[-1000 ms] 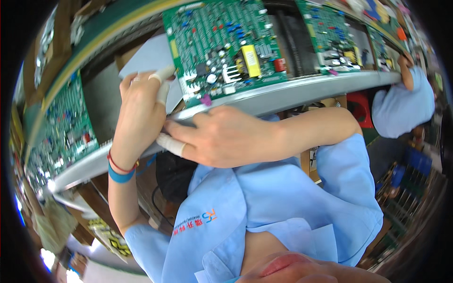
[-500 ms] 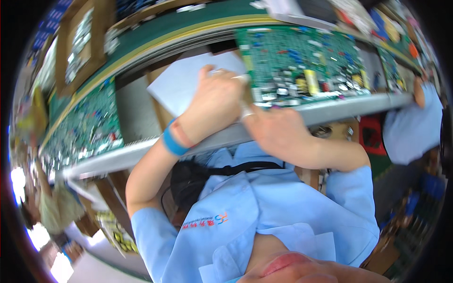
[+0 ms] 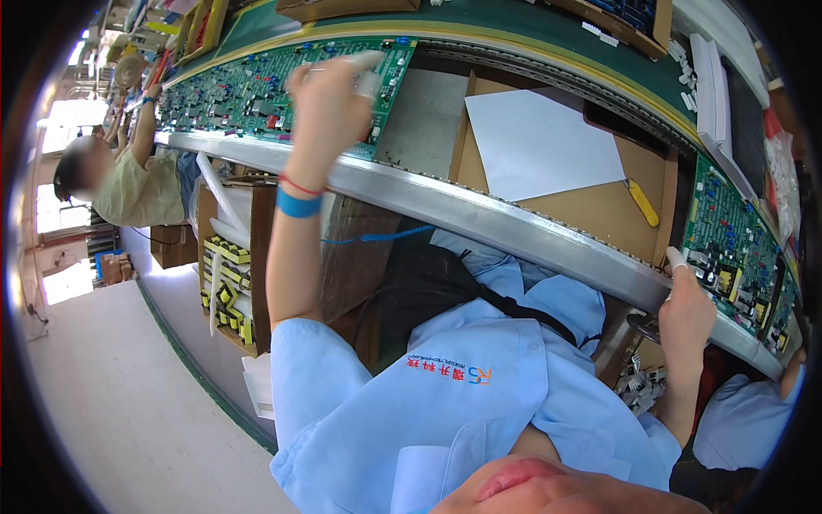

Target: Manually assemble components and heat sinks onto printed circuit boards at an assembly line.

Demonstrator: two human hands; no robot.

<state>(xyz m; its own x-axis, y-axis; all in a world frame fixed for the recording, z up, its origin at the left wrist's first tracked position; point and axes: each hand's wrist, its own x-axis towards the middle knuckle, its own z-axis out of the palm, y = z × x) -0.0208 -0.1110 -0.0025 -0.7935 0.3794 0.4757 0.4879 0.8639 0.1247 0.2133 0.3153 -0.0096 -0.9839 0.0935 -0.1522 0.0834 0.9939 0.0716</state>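
My left hand (image 3: 330,111) is over the right end of a green circuit board (image 3: 257,90) full of small parts. Its fingers are smeared by motion, with something whitish at their tips, so I cannot tell whether it grips anything. A blue band (image 3: 298,202) circles that wrist. My right hand (image 3: 687,307) is at the front rail, beside the near left corner of another circuit board (image 3: 732,248). Its index finger, with a white cover on the tip, is stretched out against that corner; the other fingers are partly hidden.
Between the boards, a cardboard tray (image 3: 582,218) holds a white sheet (image 3: 544,141) and a yellow-handled cutter (image 3: 641,203). A metal rail (image 3: 479,218) runs along the front. Below left stands a carton (image 3: 257,283) of yellow-black parts. Another person (image 3: 137,184) works at far left; a blue sleeve (image 3: 745,420) shows at right.
My hands, close together before the white sheet earlier, are now far apart: left over the left board, right by the right board. The view has swung, and the cutter now shows.
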